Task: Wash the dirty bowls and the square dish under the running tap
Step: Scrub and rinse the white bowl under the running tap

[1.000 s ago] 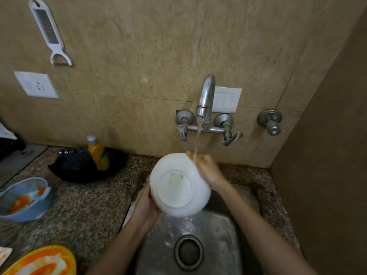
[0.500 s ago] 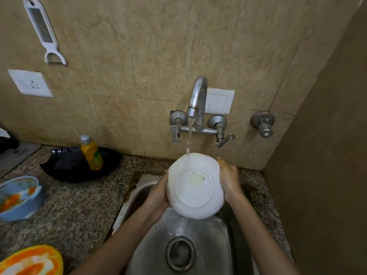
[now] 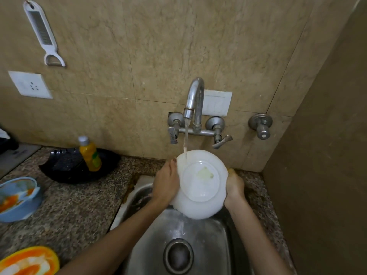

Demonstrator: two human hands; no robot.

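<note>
A white bowl [image 3: 200, 185] is held upside down over the steel sink [image 3: 210, 245], its base facing me. My left hand [image 3: 165, 183] grips its left rim and my right hand [image 3: 234, 185] grips its right rim. Water runs from the tap [image 3: 195, 102] onto the bowl's far edge. On the counter at the left sit a dirty blue bowl [image 3: 17, 197] with orange smears and an orange dish [image 3: 29, 262], cut off by the frame's lower edge.
A black tray [image 3: 65, 167] with a yellow bottle [image 3: 90, 153] stands by the wall. The speckled granite counter [image 3: 79, 207] runs left of the sink. A brown side wall [image 3: 327, 155] closes the right. A peeler [image 3: 43, 34] hangs on the tiles.
The bowl has shifted right under the stream, and both hands now hold it at opposite rims. The camera view has drifted left to right slightly.
</note>
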